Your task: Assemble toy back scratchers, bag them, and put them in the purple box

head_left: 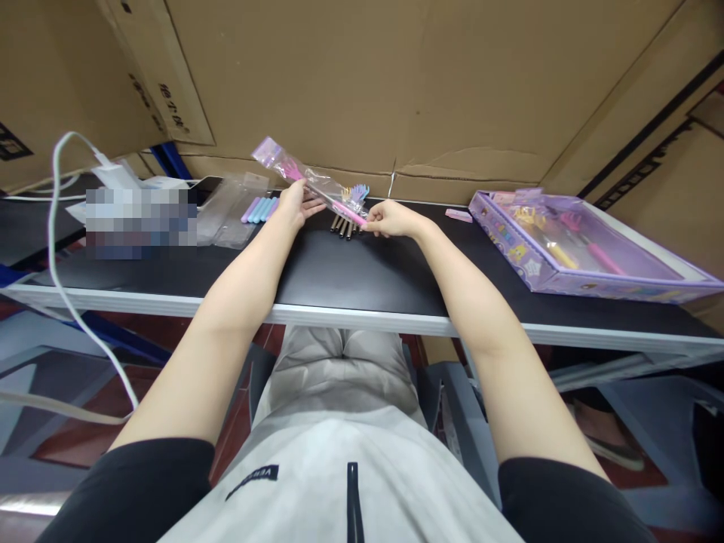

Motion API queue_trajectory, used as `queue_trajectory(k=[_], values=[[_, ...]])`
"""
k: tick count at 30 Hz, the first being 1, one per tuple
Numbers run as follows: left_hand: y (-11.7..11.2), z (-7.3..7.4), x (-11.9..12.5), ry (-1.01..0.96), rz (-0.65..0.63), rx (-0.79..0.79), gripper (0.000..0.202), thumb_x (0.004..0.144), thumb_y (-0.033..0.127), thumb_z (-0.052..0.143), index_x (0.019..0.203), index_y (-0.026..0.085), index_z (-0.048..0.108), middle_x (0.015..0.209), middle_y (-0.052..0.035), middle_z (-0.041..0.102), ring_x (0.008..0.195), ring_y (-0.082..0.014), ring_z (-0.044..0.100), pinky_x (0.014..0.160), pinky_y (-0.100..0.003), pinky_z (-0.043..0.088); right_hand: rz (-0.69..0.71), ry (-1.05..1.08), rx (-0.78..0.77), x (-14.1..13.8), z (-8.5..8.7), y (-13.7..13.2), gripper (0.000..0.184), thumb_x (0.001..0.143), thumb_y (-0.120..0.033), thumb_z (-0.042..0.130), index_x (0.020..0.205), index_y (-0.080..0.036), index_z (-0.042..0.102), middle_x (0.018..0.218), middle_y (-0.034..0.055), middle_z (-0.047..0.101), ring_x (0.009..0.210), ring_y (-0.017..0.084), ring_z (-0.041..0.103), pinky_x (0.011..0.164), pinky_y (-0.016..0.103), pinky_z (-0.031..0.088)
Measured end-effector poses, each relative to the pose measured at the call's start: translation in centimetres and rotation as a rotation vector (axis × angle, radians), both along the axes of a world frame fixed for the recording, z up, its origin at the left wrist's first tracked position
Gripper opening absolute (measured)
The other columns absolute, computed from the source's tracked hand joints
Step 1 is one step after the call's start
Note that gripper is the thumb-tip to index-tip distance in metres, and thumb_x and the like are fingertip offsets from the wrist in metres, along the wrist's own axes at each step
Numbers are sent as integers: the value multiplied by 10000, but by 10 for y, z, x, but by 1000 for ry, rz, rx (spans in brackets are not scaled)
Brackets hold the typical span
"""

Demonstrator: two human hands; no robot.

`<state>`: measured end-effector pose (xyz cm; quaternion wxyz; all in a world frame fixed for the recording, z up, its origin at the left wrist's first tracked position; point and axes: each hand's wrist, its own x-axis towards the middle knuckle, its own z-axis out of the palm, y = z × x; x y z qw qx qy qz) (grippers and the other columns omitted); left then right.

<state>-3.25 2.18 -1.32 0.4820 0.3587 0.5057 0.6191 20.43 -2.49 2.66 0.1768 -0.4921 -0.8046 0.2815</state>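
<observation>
A pink back scratcher (292, 172) in a clear plastic sleeve slants across the front of me, its purple header at upper left and its pink handle at lower right. My left hand (295, 202) holds it near the claw end, the thumb by the sleeve and the other fingers partly stretched out. At the handle end, my right hand (390, 219) pinches the sleeve with curled fingers. Just behind and below lies a bunch of scratcher heads (356, 194), yellow and blue, with dark metal rods (342, 228). Several purple and blue handles (261, 210) lie left of my left hand.
On the right stands a purple display box (599, 289) with packaged scratchers inside. A small pink piece (458, 216) lies beside it. Clear plastic sleeves (229, 215) and a white cable (55, 219) are on the left. Cardboard walls (351, 83) enclose the black table (362, 275).
</observation>
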Motion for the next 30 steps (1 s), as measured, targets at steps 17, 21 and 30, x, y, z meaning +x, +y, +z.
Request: queue_trajectory(k=[17, 21, 30], values=[[2, 2, -11, -327, 327, 9, 162, 928, 344, 787, 1034, 271, 689, 798, -2, 696, 835, -171, 763, 844, -273, 663, -24, -25, -57, 9, 2, 1, 296, 1007, -142, 723, 760, -169, 563, 501, -59, 579, 387, 43, 444, 469, 189, 351], [1, 4, -12, -306, 307, 16, 158, 932, 325, 778, 1059, 280, 696, 831, -8, 721, 840, -169, 760, 821, -265, 663, -56, -31, -2, 9, 2, 0, 319, 1014, -110, 689, 732, -170, 550, 497, -64, 554, 418, 44, 432, 516, 192, 347], [-8, 9, -1, -314, 297, 15, 84, 997, 316, 715, 1057, 259, 703, 827, -11, 733, 893, -177, 795, 860, -267, 660, -61, -43, 51, 8, -3, 7, 264, 986, -173, 727, 761, -163, 588, 552, -45, 581, 492, 67, 474, 606, 204, 395]])
